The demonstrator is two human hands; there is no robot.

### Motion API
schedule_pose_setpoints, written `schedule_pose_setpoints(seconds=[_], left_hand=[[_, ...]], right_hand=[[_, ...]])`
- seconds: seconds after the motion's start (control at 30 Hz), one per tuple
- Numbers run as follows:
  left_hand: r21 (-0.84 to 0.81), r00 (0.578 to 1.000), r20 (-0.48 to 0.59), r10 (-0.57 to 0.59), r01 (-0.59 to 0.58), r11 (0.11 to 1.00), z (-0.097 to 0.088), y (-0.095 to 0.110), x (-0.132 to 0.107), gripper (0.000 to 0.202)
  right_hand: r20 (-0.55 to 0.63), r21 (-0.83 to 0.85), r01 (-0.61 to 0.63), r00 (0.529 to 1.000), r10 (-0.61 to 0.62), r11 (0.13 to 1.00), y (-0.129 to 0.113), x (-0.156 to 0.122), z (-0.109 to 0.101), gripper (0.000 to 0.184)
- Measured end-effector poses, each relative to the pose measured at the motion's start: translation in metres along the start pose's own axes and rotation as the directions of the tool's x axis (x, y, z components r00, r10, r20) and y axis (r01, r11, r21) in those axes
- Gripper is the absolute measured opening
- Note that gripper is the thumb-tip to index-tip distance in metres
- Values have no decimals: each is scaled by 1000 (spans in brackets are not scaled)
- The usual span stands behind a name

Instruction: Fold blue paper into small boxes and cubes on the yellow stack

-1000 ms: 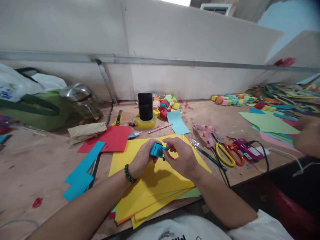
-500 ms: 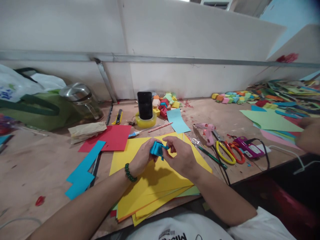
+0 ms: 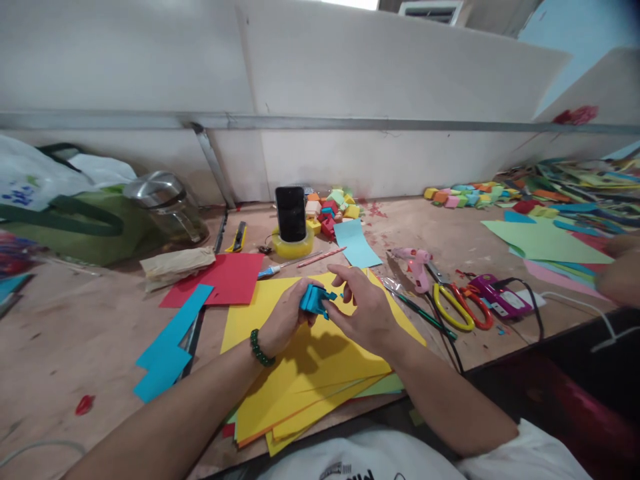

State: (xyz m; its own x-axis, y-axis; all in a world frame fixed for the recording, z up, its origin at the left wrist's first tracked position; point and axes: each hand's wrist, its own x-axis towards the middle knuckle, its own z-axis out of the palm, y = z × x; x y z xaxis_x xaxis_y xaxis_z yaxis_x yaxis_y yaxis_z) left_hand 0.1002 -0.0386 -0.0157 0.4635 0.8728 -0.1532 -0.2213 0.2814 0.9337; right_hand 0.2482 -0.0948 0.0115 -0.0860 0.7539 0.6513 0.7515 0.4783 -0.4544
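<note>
My left hand [image 3: 289, 313], with a dark green bead bracelet at its wrist, grips a small blue folded paper box [image 3: 313, 300]. The box's open side and loose flaps face right. My right hand [image 3: 365, 308] is beside it, fingers apart and curved, the thumb at the flaps. A tiny blue scrap [image 3: 342, 295] shows near its fingers. Both hands are above a stack of yellow paper sheets [image 3: 320, 380].
Left lie blue paper strips [image 3: 173, 340], a red sheet [image 3: 227, 280] and a box cutter [image 3: 239, 237]. A phone [image 3: 291, 213] stands in a tape roll [image 3: 287, 248]. Right are a pink glue gun [image 3: 416, 261], scissors [image 3: 453, 307], a purple device [image 3: 503, 297] and another person's blurred hand [image 3: 625, 270].
My right fingers have parted from the box's flap and lifted apart, the thumb staying close to it. The left hand keeps its hold, and the view has shifted slightly.
</note>
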Motion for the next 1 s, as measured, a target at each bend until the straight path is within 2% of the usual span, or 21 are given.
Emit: schedule_pose_setpoints(seconds=[0.13, 0.27, 0.67, 0.87, 1.0], left_hand=[[6, 1000, 0, -11, 11, 1000, 0, 0, 1, 58], [-26, 1000, -10, -11, 10, 1000, -1, -1, 2, 58], [-77, 998, 54, -35, 39, 996, 2, 3, -1, 56], [-98, 997, 51, -49, 54, 994, 0, 1, 1, 55], [-97, 997, 58, -47, 52, 994, 0, 1, 1, 55]], right_hand=[[27, 73, -32, 999, 30, 997, 0, 0, -1, 45], [4, 176, -73, 997, 74, 982, 0, 0, -4, 43], [56, 141, -104, 994, 97, 985, 5, -1, 0, 44], [42, 241, -65, 998, 56, 968, 5, 0, -3, 46], [43, 214, -39, 999, 31, 976, 5, 0, -1, 44]])
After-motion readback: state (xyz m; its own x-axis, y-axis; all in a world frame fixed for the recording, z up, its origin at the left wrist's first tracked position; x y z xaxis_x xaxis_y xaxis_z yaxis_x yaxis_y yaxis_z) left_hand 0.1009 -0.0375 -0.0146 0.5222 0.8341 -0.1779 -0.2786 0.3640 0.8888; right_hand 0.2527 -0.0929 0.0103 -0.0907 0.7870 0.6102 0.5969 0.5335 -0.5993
